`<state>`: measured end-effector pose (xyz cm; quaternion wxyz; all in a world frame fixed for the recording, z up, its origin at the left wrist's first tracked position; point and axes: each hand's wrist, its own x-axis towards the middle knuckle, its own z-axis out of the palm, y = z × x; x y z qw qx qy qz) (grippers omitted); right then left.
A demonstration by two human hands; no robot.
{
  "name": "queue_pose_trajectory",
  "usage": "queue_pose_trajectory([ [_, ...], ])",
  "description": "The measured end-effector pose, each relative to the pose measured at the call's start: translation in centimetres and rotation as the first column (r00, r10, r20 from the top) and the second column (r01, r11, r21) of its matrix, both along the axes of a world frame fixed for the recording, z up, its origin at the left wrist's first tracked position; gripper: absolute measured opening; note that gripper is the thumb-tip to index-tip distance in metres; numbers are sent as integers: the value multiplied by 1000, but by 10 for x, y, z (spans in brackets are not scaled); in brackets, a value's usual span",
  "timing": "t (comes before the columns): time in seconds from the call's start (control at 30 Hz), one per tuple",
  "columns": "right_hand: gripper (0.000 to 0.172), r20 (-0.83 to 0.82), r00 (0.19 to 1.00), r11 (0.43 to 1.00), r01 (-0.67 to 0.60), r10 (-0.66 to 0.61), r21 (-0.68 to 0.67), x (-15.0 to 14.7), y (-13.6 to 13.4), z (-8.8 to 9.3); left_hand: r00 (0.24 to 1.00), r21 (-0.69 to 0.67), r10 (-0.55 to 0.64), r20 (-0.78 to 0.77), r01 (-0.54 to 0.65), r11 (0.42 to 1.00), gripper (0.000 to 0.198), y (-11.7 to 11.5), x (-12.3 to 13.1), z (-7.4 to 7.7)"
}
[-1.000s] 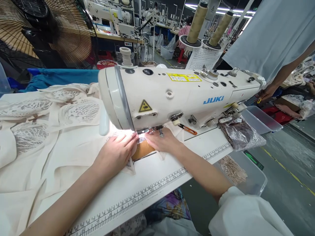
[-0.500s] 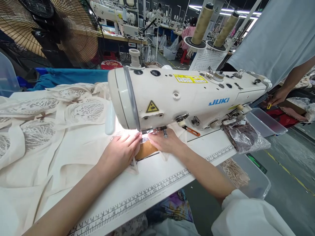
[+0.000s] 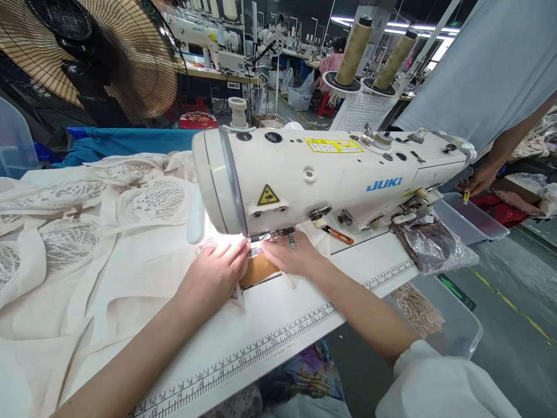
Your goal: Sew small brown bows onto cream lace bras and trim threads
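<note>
Both hands lie flat and unclenched: the left hand (image 3: 215, 276) and right hand (image 3: 296, 255) press cream fabric (image 3: 130, 273) onto the desk (image 3: 282, 325) under the sewing machine (image 3: 331, 174). With the fingertips so close to the presser foot (image 3: 270, 235), a slip could likely catch them.

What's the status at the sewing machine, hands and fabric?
Both flat: left hand on cream fabric, right hand beside it, at the sewing machine head. Behind right hand, orange snips, untouched. At machine's far end, another person's hand.
</note>
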<state>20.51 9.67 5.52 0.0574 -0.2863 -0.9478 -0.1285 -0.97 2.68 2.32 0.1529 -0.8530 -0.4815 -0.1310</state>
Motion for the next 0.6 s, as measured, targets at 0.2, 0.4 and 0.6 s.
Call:
queue_pose_trajectory([
  [0.2, 24, -4, 1000, 997, -7, 7, 73, 0, 2, -5, 999, 40, -15, -36, 16, 999, 41, 1, 2, 2],
  [0.4, 26, -23, 1000, 993, -6, 9, 117, 1, 2, -11, 999, 53, -29, -18, 30, 998, 41, 1, 1, 3],
  [0.6, 29, -14, 1000, 995, 3, -1, 101, 1, 2, -11, 997, 100, -23, -67, 30, 994, 38, 1, 3, 5],
])
